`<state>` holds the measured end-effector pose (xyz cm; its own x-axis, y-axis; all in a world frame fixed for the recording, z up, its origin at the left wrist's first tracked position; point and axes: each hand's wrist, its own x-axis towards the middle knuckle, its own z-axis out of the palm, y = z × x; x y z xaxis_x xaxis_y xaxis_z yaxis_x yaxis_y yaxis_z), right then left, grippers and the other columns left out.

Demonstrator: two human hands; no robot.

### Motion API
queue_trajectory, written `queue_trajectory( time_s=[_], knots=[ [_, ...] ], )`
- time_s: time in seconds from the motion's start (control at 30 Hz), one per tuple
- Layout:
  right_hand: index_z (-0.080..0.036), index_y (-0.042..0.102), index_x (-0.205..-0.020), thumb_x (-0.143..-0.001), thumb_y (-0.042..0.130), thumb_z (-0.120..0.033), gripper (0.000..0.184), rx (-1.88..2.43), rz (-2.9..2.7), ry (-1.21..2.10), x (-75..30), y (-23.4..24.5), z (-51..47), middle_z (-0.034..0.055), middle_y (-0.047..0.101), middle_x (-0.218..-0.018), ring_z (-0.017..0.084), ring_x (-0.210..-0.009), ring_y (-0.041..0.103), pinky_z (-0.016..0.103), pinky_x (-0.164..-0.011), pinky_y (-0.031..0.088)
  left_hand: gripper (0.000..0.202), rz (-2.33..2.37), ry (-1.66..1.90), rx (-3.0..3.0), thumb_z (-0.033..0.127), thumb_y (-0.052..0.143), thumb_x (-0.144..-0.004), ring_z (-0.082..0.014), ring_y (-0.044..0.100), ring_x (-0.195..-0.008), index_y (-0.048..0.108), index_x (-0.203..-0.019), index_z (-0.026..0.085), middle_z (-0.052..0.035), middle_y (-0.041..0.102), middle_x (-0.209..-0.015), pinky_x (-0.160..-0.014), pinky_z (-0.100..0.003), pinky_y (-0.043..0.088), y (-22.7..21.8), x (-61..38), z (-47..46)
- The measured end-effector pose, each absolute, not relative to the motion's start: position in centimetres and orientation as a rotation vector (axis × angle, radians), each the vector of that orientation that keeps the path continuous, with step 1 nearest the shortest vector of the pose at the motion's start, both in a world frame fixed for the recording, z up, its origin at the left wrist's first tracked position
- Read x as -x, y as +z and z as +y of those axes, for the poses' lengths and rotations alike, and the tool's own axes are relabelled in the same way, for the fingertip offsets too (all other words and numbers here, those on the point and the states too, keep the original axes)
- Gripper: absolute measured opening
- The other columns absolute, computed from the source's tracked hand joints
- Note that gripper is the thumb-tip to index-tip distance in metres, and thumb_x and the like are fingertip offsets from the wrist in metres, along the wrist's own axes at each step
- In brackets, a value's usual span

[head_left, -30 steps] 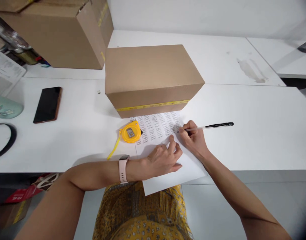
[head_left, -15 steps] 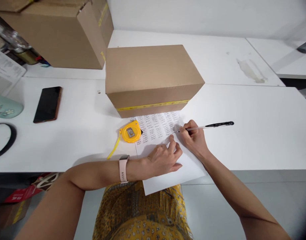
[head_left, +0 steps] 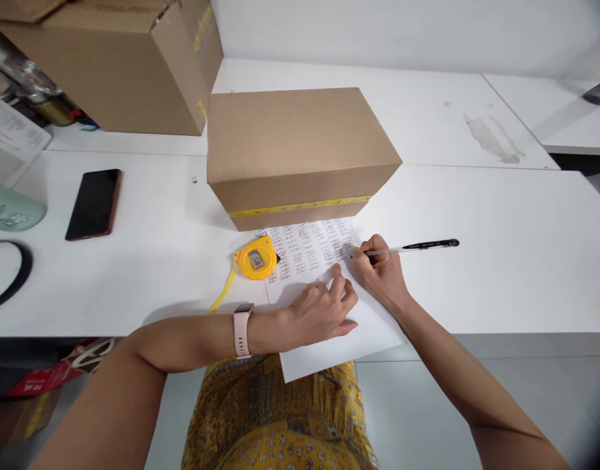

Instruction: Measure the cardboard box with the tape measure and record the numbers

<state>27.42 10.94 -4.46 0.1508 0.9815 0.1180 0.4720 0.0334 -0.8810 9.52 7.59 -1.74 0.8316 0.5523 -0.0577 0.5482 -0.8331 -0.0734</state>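
A sheet of paper [head_left: 324, 349] lies at the table's front edge, its upper part covered with columns of small handwriting and its lower end overhanging. My right hand [head_left: 380, 271] grips a pen [head_left: 417, 245] with a black end, the tip down at the written rows. Resting on the paper, my left hand [head_left: 322, 310] has its fingers apart and holds nothing. A yellow tape measure [head_left: 256, 258] sits on the sheet's left edge, with a short bit of tape drawn out. Behind the paper stands a closed cardboard box [head_left: 300, 140] with yellow tape along its front; it hides the sheet's far end.
A larger cardboard box [head_left: 118, 72] stands at the back left. On the left of the white table [head_left: 486, 261] are a phone [head_left: 94, 204], a pale green flowered container [head_left: 15, 209] and a black band [head_left: 23, 271]. A wall rises behind.
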Motion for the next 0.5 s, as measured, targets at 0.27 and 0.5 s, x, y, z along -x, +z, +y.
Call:
queue_trajectory(
  time_s=[0.27, 0.5],
  knots=[
    [-0.024, 0.044, -0.070, -0.084, 0.062, -0.025, 0.022, 1.565, -1.418, 0.780, -27.34, -4.40, 11.02, -0.0073, 0.042, -0.055, 0.010, -0.049, 0.037, 0.025, -0.046, 0.029, 0.063, -0.878, 0.104, 2.954, 0.057, 0.043, -0.102, -0.0238, 0.072, -0.067, 0.057, -0.136, 0.005, -0.0355, 0.055, -0.142, -0.053, -0.032, 0.052, -1.83, -9.60, 7.66],
    [-0.024, 0.044, -0.069, -0.083, 0.061, -0.024, 0.022, 1.572, -1.443, 0.760, -27.37, -4.20, 10.94, -0.0075, 0.042, -0.054, 0.010, -0.048, 0.036, 0.025, -0.045, 0.028, 0.063, -0.881, 0.091, 2.962, 0.057, 0.044, -0.102, -0.0234, 0.072, -0.067, 0.057, -0.136, 0.005, -0.0363, 0.054, -0.142, -0.052, -0.031, 0.052, -1.83, -9.55, 7.67]
  ],
)
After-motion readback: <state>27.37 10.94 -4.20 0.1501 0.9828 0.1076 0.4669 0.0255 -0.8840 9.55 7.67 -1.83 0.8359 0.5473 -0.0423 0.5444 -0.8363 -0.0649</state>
